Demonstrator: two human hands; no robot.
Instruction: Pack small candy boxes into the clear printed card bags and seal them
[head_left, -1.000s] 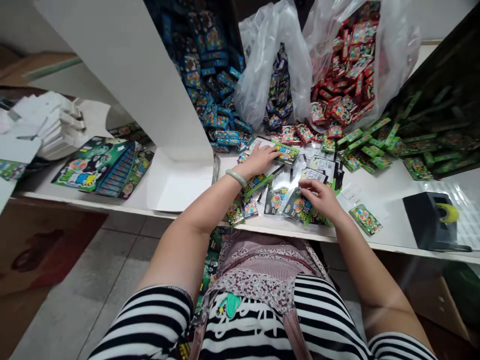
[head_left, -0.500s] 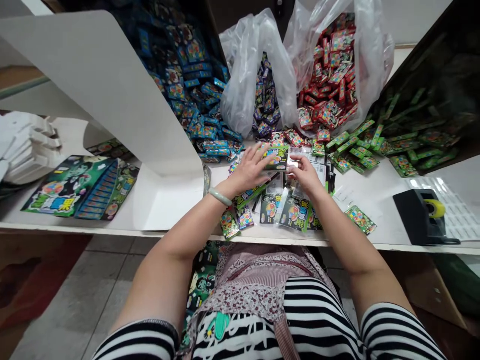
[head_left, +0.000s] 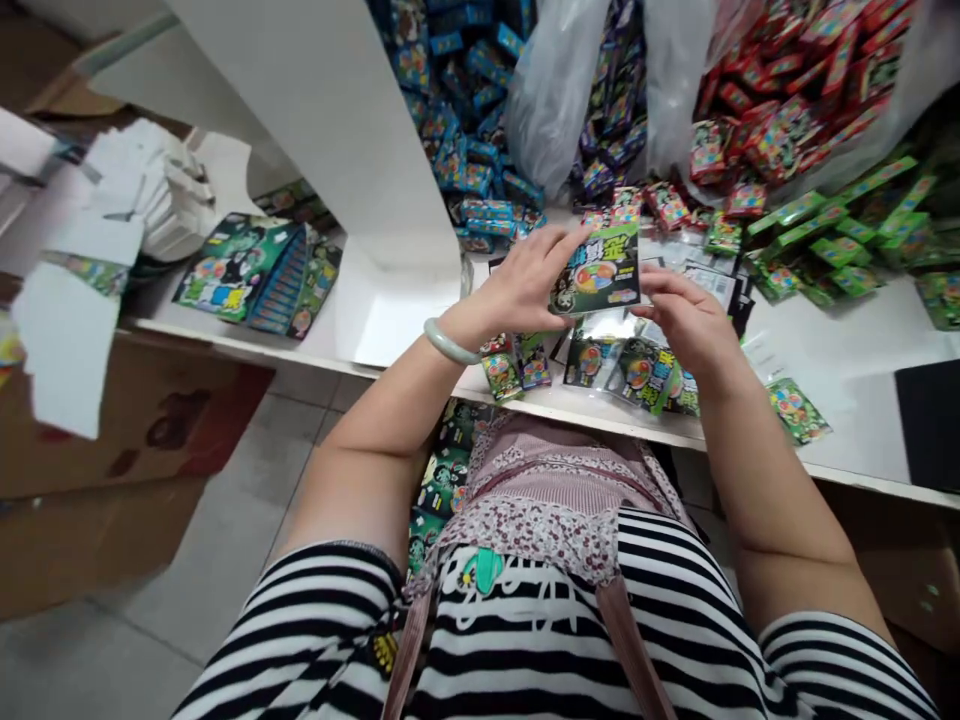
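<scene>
A black-and-green printed packet with colourful round pictures is held up over the table edge. My left hand grips its left side, thumb below and fingers along the top. At the packet's right end, the fingers of my right hand are curled and pinch its edge; the fingertips are partly hidden. Beneath my hands lie several similar flat packets in clear film. Close to my left wrist are a small green packet and a purple packet.
Blue boxes, purple boxes, red boxes and green boxes are heaped at the back, some inside plastic bags. A white panel rises at left beside a printed display box. A green packet lies right.
The packet has been lifted and tilted toward me, its printed front now showing more. My left hand has wrapped round its left side. The camera view has shifted and turned.
</scene>
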